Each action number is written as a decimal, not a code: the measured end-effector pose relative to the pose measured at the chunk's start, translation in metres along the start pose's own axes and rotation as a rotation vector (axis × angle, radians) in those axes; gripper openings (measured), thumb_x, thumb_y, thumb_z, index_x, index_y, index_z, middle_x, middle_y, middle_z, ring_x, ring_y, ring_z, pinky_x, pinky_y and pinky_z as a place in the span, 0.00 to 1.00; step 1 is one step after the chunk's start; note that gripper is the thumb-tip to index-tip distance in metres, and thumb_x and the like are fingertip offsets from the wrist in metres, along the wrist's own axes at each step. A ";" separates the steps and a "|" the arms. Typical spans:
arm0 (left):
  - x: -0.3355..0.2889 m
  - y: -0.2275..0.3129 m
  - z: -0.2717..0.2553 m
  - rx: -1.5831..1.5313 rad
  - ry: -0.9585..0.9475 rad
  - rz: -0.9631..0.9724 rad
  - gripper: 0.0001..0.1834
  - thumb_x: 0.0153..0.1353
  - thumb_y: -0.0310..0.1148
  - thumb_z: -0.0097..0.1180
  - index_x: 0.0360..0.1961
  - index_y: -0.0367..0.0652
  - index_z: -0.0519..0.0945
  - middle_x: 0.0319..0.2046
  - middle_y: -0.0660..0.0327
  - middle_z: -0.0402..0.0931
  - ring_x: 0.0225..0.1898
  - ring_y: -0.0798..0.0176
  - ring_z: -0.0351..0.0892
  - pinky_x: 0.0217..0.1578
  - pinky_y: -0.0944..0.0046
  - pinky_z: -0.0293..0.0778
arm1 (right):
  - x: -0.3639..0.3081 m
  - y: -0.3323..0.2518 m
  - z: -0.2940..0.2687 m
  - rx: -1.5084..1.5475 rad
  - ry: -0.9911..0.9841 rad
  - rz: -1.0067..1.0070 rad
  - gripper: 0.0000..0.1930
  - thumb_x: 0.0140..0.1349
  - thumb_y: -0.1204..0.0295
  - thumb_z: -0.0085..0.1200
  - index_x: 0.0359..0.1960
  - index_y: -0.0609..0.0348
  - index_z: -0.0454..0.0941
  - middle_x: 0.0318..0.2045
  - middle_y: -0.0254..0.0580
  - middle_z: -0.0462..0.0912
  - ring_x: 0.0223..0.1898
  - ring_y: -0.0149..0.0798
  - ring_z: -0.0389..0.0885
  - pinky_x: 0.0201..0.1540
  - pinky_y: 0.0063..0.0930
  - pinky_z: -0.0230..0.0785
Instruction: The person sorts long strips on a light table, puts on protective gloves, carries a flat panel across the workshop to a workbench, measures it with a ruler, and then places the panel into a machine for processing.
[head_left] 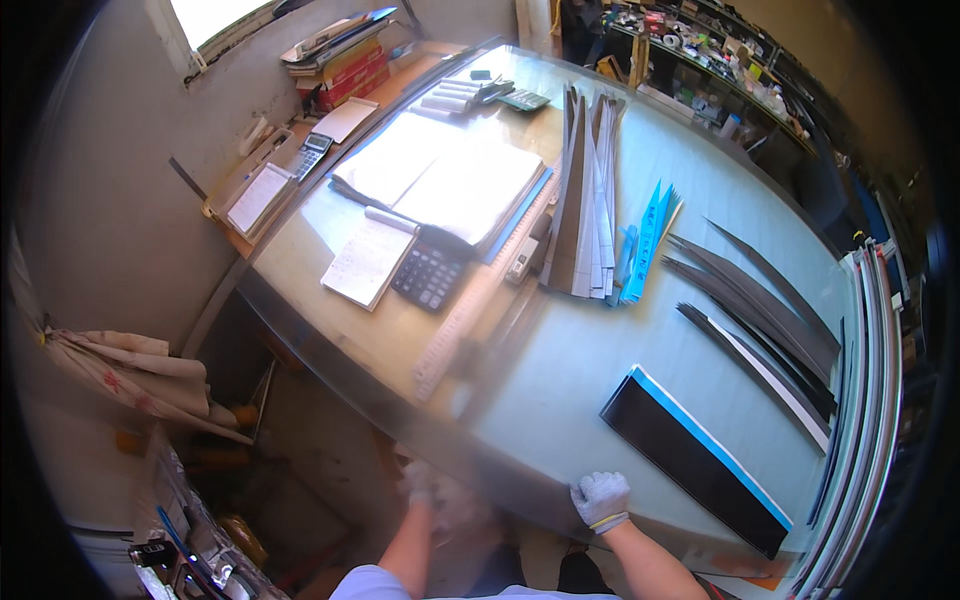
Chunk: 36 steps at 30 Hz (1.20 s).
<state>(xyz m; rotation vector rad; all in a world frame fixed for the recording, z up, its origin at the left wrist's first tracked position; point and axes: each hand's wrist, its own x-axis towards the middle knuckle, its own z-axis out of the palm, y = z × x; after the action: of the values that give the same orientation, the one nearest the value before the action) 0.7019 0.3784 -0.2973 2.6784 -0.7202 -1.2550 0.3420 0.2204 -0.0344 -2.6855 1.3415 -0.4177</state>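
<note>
My right hand (602,500), in a pale grey knit glove, rests on the table's near edge with its fingers curled closed. I see nothing in it. Just beyond it lies a long black flat strip (690,470) with a blue and white band along one side. Below the table's edge, my left hand (418,484) reaches down beside something brownish. It is blurred, and its fingers cannot be made out. Farther right on the table (560,380) lie several dark grey strips (765,300), fanned out. Bright blue strips (650,245) lie beside a bundle of long grey and white strips (585,200).
On the table's left half lie an open book (450,180), a notepad (370,258), a dark calculator (428,272) and a long ruler (475,310). Long sheets (870,400) stand along the right edge. Cluttered shelves (720,70) fill the back. A cloth (140,370) hangs at left.
</note>
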 end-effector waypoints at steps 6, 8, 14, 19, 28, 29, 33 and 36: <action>-0.062 0.035 -0.072 -0.476 0.684 0.070 0.10 0.62 0.32 0.57 0.36 0.34 0.80 0.28 0.53 0.80 0.28 0.56 0.77 0.34 0.56 0.73 | 0.008 0.007 0.001 -0.038 0.003 0.026 0.15 0.52 0.59 0.63 0.16 0.46 0.70 0.17 0.37 0.73 0.22 0.44 0.75 0.27 0.41 0.64; -0.146 0.143 -0.157 -0.749 0.958 0.259 0.09 0.65 0.28 0.48 0.28 0.37 0.76 0.24 0.53 0.77 0.26 0.51 0.74 0.33 0.52 0.72 | 0.009 0.007 -0.001 -0.034 -0.005 0.046 0.15 0.52 0.60 0.63 0.16 0.46 0.70 0.18 0.37 0.73 0.22 0.44 0.75 0.28 0.41 0.64; -0.144 0.195 -0.189 -0.259 0.909 0.905 0.08 0.53 0.28 0.58 0.21 0.44 0.73 0.22 0.56 0.71 0.23 0.51 0.71 0.25 0.55 0.67 | 0.017 0.005 -0.002 0.056 0.018 0.060 0.14 0.50 0.63 0.62 0.16 0.50 0.69 0.17 0.42 0.72 0.22 0.48 0.74 0.28 0.44 0.62; -0.121 0.205 -0.173 0.149 0.979 1.006 0.15 0.48 0.33 0.63 0.15 0.49 0.67 0.17 0.59 0.67 0.18 0.54 0.68 0.21 0.54 0.64 | 0.017 0.005 -0.004 0.021 0.028 0.067 0.14 0.50 0.64 0.63 0.16 0.49 0.69 0.17 0.41 0.71 0.22 0.47 0.73 0.28 0.44 0.62; -0.121 0.203 -0.173 0.128 0.969 1.007 0.17 0.49 0.33 0.65 0.14 0.48 0.67 0.16 0.58 0.65 0.18 0.52 0.67 0.21 0.54 0.62 | 0.016 0.006 -0.002 0.051 0.034 0.062 0.14 0.49 0.64 0.63 0.16 0.49 0.69 0.17 0.41 0.70 0.22 0.46 0.72 0.28 0.43 0.61; -0.120 0.203 -0.173 0.140 0.979 1.013 0.16 0.48 0.34 0.64 0.14 0.48 0.67 0.17 0.59 0.66 0.18 0.53 0.68 0.21 0.55 0.63 | 0.016 0.006 -0.002 0.046 0.038 0.060 0.14 0.49 0.64 0.63 0.16 0.49 0.69 0.17 0.41 0.70 0.22 0.46 0.72 0.28 0.43 0.61; -0.120 0.203 -0.172 0.120 0.966 1.009 0.17 0.49 0.33 0.64 0.14 0.47 0.67 0.16 0.58 0.65 0.18 0.52 0.67 0.22 0.54 0.62 | 0.016 0.007 -0.003 0.045 0.033 0.066 0.15 0.49 0.64 0.63 0.15 0.49 0.68 0.17 0.40 0.69 0.22 0.46 0.72 0.28 0.42 0.61; -0.122 0.205 -0.172 0.081 0.934 1.004 0.17 0.51 0.31 0.65 0.14 0.46 0.68 0.16 0.56 0.64 0.19 0.50 0.66 0.23 0.53 0.61 | 0.016 0.007 -0.003 0.059 0.036 0.066 0.15 0.49 0.64 0.64 0.15 0.48 0.68 0.17 0.40 0.69 0.22 0.46 0.72 0.28 0.42 0.61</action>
<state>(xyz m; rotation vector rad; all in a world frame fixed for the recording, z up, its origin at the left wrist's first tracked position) 0.6861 0.2344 -0.0416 1.9917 -1.5530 0.2443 0.3445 0.2031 -0.0295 -2.5900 1.3998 -0.4933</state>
